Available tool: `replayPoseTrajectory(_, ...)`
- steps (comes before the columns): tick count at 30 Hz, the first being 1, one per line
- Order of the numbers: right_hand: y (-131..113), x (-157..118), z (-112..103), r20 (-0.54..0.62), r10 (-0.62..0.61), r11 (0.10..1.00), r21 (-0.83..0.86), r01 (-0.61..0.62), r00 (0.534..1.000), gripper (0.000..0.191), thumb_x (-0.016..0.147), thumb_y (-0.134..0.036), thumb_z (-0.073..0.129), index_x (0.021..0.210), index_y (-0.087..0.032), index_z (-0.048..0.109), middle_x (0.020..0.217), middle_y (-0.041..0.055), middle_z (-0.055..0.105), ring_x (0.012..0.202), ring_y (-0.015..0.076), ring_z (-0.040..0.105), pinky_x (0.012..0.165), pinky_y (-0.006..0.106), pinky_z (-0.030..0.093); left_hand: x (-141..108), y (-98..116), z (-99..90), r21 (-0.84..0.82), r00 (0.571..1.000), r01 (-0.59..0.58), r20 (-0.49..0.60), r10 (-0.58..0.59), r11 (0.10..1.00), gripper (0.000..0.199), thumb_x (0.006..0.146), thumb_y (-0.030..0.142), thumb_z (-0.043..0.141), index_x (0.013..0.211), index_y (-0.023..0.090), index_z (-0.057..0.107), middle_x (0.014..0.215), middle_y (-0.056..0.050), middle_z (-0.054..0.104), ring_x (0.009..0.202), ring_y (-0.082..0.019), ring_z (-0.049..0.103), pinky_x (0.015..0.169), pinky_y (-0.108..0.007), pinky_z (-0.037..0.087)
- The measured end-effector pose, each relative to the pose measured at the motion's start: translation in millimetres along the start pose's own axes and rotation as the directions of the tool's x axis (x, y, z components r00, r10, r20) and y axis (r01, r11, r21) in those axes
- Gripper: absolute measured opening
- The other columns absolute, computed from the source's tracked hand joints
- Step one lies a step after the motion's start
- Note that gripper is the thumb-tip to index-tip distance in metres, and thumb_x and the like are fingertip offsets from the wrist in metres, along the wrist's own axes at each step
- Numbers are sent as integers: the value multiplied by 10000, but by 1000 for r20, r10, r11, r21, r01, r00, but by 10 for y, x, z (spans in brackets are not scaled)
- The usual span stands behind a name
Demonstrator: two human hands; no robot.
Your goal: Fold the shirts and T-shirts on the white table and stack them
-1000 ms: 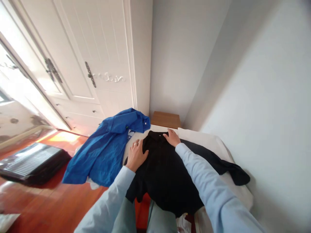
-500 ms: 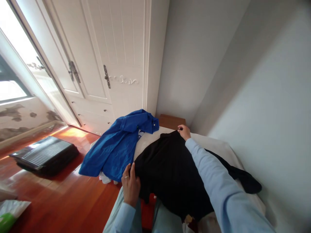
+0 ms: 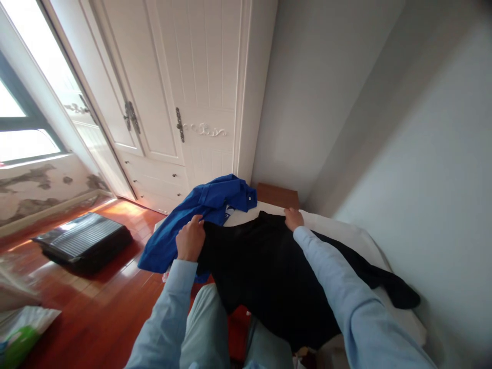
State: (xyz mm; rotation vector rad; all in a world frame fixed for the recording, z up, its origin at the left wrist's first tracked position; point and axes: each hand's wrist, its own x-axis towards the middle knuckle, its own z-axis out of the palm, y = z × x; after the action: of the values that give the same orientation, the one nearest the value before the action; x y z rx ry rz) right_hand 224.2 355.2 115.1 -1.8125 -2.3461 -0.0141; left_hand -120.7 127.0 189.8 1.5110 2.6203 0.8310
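Note:
A black long-sleeved shirt (image 3: pixel 265 261) lies spread over the edge of a white-covered surface and my knees. My left hand (image 3: pixel 191 239) is closed on its left shoulder edge, holding the cloth up a little. Near the collar, my right hand (image 3: pixel 294 219) pinches the top edge of the shirt. One black sleeve stretches out to the right, partly behind my right forearm. Just beyond my left hand lies a blue shirt (image 3: pixel 207 200), its collar toward the back; part of it is hidden behind my left hand.
The white-covered surface (image 3: pixel 338 225) runs along the grey wall. A brown wooden box-like piece (image 3: pixel 277 195) stands at its far end, beside a white wardrobe (image 3: pixel 207 82). A dark ribbed suitcase (image 3: pixel 84 241) lies on the reddish floor; a white and green bag (image 3: pixel 26 333) is at lower left.
My left hand has moved up and away from me and now grips the black shirt's shoulder edge, pulling that side out to the left. My right hand stays near the collar.

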Motion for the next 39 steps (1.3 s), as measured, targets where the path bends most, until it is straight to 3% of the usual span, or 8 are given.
replayPoseTrajectory(7, -572, -175, 32, 46, -329, 940, 111, 323, 943, 508, 897, -76, 483, 1375, -211, 586, 1444, 96, 558, 1346, 203, 476, 1142, 297, 320, 399, 58, 189, -236, 992, -17, 120, 47, 971, 333, 933, 181, 412, 1131, 199, 680, 1102, -168, 737, 1041, -336, 687, 842, -402, 491)
replayPoseTrajectory(12, -740, -17, 152, 64, -138, 980, 156, 127, 988, 479, 898, -234, 618, 1357, -104, 580, 1362, 231, 599, 1259, 319, 570, 1050, 425, 431, 419, 51, 235, -347, 997, -42, 50, 63, 937, 286, 953, 247, 423, 1054, 196, 685, 964, -99, 747, 922, -251, 697, 784, -320, 491)
replayPoseTrajectory(19, -577, 394, -19, 85, 41, 965, 257, -62, 996, 201, 838, -209, 700, 1029, -183, 756, 1060, 81, 765, 996, 211, 710, 827, 255, 503, 561, 116, -135, -280, 967, -245, -6, 254, 928, 637, 760, 704, 663, 1149, 200, 655, 814, -39, 665, 798, -255, 657, 697, -326, 465)
replayPoseTrajectory(23, -484, 612, -193, 18, 128, 954, 271, -128, 992, 199, 861, -225, 669, 1035, -190, 760, 1067, 91, 765, 1019, 224, 707, 822, 256, 496, 743, 170, -214, -112, 869, -477, 90, 486, 872, 820, 684, 647, 768, 1359, 235, 548, 1194, -102, 622, 1026, -310, 642, 880, -388, 492)
replayPoseTrajectory(27, -444, 743, -218, -41, 205, 950, 247, -189, 978, 244, 923, -245, 586, 1106, -194, 739, 1157, 125, 736, 1108, 252, 676, 886, 290, 487, 941, 147, -120, -22, 797, -576, 206, 567, 817, 609, 778, 307, 717, 1351, 238, 523, 1307, -121, 543, 1059, -290, 649, 909, -381, 505)
replayPoseTrajectory(31, -437, 690, -42, -22, 221, 955, 206, -212, 975, 272, 922, -222, 591, 1164, -195, 712, 1236, 125, 705, 1176, 260, 644, 934, 307, 479, 1043, 51, -33, 39, 873, -452, 222, 433, 891, 496, 824, 155, 573, 1312, 155, 486, 1232, -162, 600, 1050, -290, 668, 903, -389, 507)
replayPoseTrajectory(35, -442, 571, 164, 54, 190, 967, 162, -197, 980, 297, 895, -199, 638, 1184, -170, 698, 1250, 139, 697, 1175, 269, 643, 942, 321, 484, 1070, -19, -10, 170, 946, -269, 230, 227, 948, 315, 908, 287, 521, 1187, 145, 559, 1156, -195, 643, 1034, -349, 674, 832, -424, 519)
replayPoseTrajectory(39, -504, 547, 193, 65, 140, 978, 145, -148, 988, 365, 929, -195, 586, 1284, -116, 622, 1273, 190, 665, 1214, 283, 615, 987, 347, 469, 986, -125, 9, 105, 948, -274, 196, 250, 956, 419, 902, 511, 547, 1150, 179, 610, 1151, -168, 655, 1086, -334, 641, 887, -400, 497)
